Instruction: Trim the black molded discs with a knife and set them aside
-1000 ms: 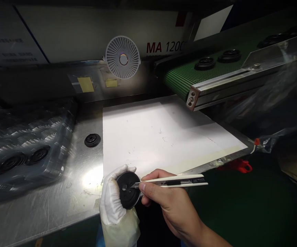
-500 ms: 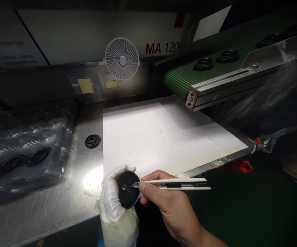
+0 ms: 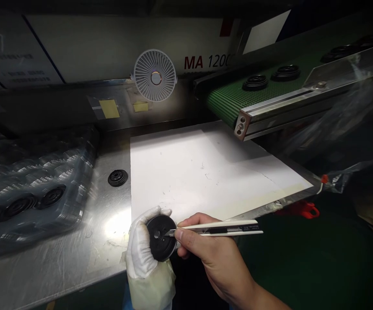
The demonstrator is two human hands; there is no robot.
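Note:
In a white glove, my left hand (image 3: 140, 245) is wrapped round a black round plastic part (image 3: 162, 249), its flat face turned up towards me. My bare right hand (image 3: 206, 249) grips a white utility knife (image 3: 228, 228) between thumb and fingers. The blade tip points left and rests at or just over the part's face, close to its centre hole; contact is hard to tell. Another black ridged part (image 3: 118, 177) lies on the metal table, left of a white sheet (image 3: 186, 168).
At the left, a clear plastic tray (image 3: 73, 206) holds several black parts. A green conveyor belt (image 3: 222, 101) carrying more of them juts in from the right above the table (image 3: 105, 241). A white fan (image 3: 155, 76) stands at the back. A red handle (image 3: 307, 210) shows below the right edge.
Both hands hold nearly the same pose. The view has shifted slightly, and the knife stays at the face of the black part.

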